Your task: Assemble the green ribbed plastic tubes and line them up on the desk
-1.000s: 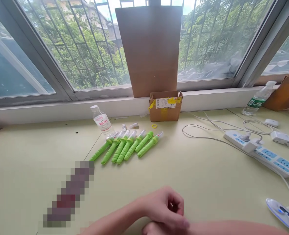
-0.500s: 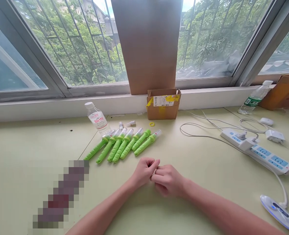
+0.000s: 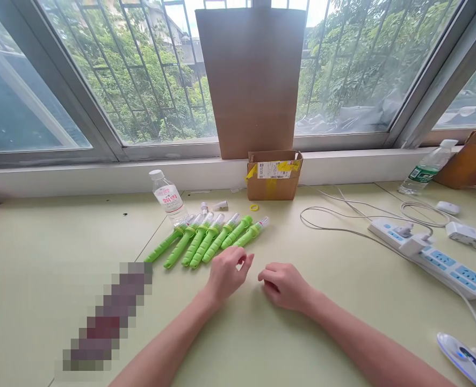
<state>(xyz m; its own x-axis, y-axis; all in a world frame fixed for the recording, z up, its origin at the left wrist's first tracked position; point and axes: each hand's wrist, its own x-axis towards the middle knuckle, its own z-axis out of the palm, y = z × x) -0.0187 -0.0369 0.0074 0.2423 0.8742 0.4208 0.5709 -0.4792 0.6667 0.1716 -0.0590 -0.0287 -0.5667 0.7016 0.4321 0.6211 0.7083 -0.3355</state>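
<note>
My left hand (image 3: 229,273) hovers just in front of a row of several green ribbed plastic sticks with clear tips (image 3: 208,242), partly covering the lower end of the rightmost stick (image 3: 251,234). Its thumb stands apart from the bent fingers, and nothing shows between them. Over the bare tabletop to the right is my right hand (image 3: 282,285), its fingers curled in and closed, with no object visible in it. A gap separates the two hands. Behind the sticks lie two small white pieces (image 3: 221,205) and a yellow ring (image 3: 254,207).
A water bottle (image 3: 168,199) stands behind the sticks at left. A small cardboard box (image 3: 274,185) sits by the window ledge. On the right are a power strip (image 3: 435,258), cables, another bottle (image 3: 425,169) and a white oval device (image 3: 466,360). A pixelated patch (image 3: 109,317) covers something at left.
My hands were touching each other and have come apart. The left one moved left and up toward the sticks; the right one shifted slightly right. The whole view has shifted a little.
</note>
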